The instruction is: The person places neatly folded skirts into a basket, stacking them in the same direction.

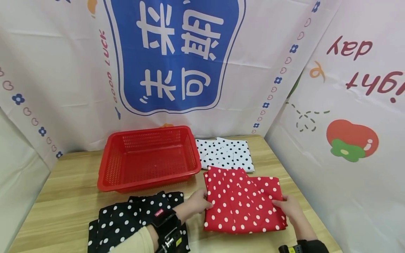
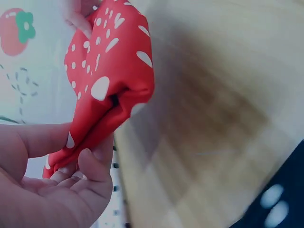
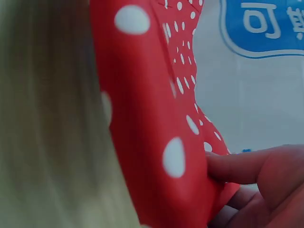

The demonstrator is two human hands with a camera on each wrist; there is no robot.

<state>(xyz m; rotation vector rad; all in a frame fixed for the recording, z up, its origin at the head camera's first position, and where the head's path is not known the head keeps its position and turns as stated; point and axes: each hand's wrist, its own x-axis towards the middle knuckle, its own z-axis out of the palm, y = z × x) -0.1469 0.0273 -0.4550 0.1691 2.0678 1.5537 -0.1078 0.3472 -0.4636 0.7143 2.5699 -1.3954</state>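
Gripping the folded red dotted cloth (image 1: pixel 235 207) with both hands, cloth at 5 o'clock in head view. Left hand (image 1: pixel 197 201) pinches its 9 o'clock edge, thumb over fingers; right hand (image 1: pixel 290 208) pinches the 3 o'clock edge. From red cloth: white dotted cloth (image 1: pixel 225 153) at 11, red basket (image 1: pixel 155 160) at 10, black dotted cloth (image 1: pixel 115 221) near 9, partly behind left forearm. Basket stands on wood-grain surface (image 1: pixel 60 196).

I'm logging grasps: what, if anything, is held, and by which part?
The red cloth: left hand on its left edge, right hand on its right.
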